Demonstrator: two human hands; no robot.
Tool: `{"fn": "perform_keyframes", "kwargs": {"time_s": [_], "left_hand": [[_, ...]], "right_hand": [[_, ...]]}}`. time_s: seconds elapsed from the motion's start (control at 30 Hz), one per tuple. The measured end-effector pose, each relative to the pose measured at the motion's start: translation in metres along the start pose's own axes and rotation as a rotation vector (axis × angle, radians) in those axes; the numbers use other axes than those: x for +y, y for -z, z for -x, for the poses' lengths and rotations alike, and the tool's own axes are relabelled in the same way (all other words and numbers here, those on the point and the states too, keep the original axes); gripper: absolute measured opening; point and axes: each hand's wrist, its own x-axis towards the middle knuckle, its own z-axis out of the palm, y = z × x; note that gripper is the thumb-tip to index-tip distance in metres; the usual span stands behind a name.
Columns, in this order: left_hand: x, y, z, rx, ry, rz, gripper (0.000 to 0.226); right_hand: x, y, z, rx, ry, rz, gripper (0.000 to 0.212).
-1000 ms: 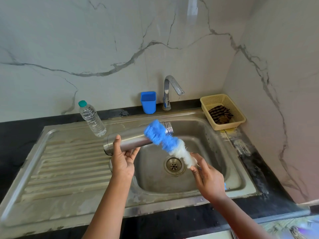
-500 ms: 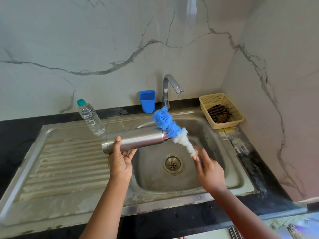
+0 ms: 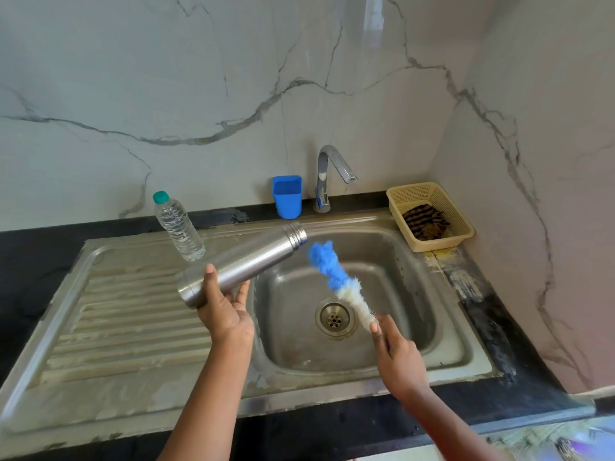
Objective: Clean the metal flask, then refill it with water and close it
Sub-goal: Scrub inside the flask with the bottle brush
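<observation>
My left hand [image 3: 226, 314] grips the metal flask [image 3: 246, 262] near its base, over the left rim of the sink. The flask lies tilted, its open threaded mouth raised toward the upper right, with no cap on it. My right hand [image 3: 397, 354] holds the handle of a bottle brush [image 3: 339, 281] with blue and white bristles. The brush is outside the flask, its blue tip a short gap below and right of the mouth, above the sink basin [image 3: 416, 294].
A tap [image 3: 329, 174] stands behind the basin, a blue cup [image 3: 287, 196] to its left. A plastic water bottle [image 3: 178, 226] stands at the back of the ribbed drainboard [image 3: 116, 321]. A yellow basket [image 3: 462, 224] with a striped cloth sits at the right corner.
The brush tip has come away from the flask's mouth and now hangs clear of it. The flask's mouth has tilted upward, and my right hand has dropped lower.
</observation>
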Motion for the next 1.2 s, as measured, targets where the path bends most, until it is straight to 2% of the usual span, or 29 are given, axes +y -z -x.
{"fn": "perform_keyframes", "kwargs": {"time_s": [0.1, 0.2, 0.27, 0.3, 0.47, 0.53, 0.63, 0.8, 0.9, 1.0, 1.13, 1.2], "left_hand": [[0.017, -0.001, -0.009, -0.112, -0.139, -0.154, 0.050], [0.027, 0.000, -0.010, -0.354, -0.354, -0.454, 0.075], [0.021, 0.002, -0.011, -0.462, -0.489, -0.757, 0.081], [0.015, 0.003, -0.011, -0.485, -0.490, -0.855, 0.081], [-0.005, 0.013, 0.004, -0.527, -0.449, -1.030, 0.084], [-0.007, 0.017, 0.008, -0.498, -0.365, -0.974, 0.082], [0.004, 0.019, 0.006, -0.391, -0.148, -0.717, 0.084], [0.040, 0.015, -0.003, -0.236, 0.068, -0.482, 0.076], [0.054, 0.017, -0.006, -0.202, 0.143, -0.446, 0.056], [0.059, 0.020, -0.006, -0.178, 0.204, -0.457, 0.045], [0.063, 0.023, -0.003, -0.176, 0.300, -0.482, 0.036], [0.066, 0.026, -0.008, -0.187, 0.334, -0.487, 0.039]], "right_hand": [[0.013, 0.000, 0.006, -0.019, -0.089, 0.045, 0.026], [0.014, 0.002, 0.005, 0.032, -0.141, 0.022, 0.034], [0.009, 0.001, 0.001, 0.055, -0.170, -0.005, 0.037], [0.006, 0.001, -0.001, 0.062, -0.176, -0.023, 0.038], [-0.011, -0.001, -0.008, 0.005, -0.152, -0.095, 0.035], [-0.017, -0.003, -0.010, -0.048, -0.086, -0.128, 0.049], [-0.022, -0.008, -0.008, -0.094, 0.046, -0.197, 0.070], [-0.055, -0.010, -0.012, -0.065, 0.084, -0.429, 0.086], [-0.080, -0.008, -0.020, -0.120, 0.153, -0.600, 0.083], [-0.106, -0.011, -0.024, -0.197, 0.310, -0.671, 0.075], [-0.143, -0.020, -0.029, -0.069, 0.435, -0.614, 0.046], [-0.162, -0.024, -0.036, 0.024, 0.470, -0.602, 0.036]]}}
